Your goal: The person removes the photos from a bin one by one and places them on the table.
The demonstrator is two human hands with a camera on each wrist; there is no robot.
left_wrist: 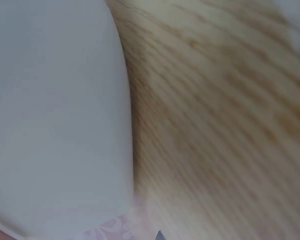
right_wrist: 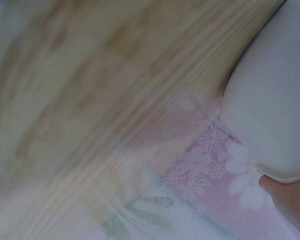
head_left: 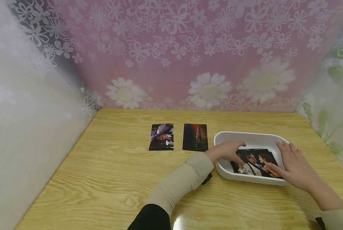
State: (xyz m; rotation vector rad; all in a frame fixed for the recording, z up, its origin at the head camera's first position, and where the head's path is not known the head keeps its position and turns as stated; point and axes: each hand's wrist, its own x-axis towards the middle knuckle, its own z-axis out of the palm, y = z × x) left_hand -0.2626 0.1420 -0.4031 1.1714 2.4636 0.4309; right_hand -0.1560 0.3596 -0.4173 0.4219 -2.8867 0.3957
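A white rounded plastic box [head_left: 250, 180] stands on the right of the table, with a stack of photo cards [head_left: 257, 163] lying inside. The top card pictures two people close together. My left hand [head_left: 227, 151] reaches over the box's left rim, thumb and forefinger spread about the left end of the cards. Over the right rim lies my right hand [head_left: 296, 166], its fingers extended and its thumb above the cards' right part. Whether either thumb presses on the cards I cannot tell. In the right wrist view a finger [right_wrist: 290, 202] touches the box's rim.
Two cards lie apart on the wooden table [head_left: 102, 179], left of the box: a purple-toned portrait card [head_left: 161, 137] and a dark card [head_left: 195, 137] with a red glow. A flowered pink curtain [head_left: 165, 64] hangs behind; pale cloth walls flank both sides.
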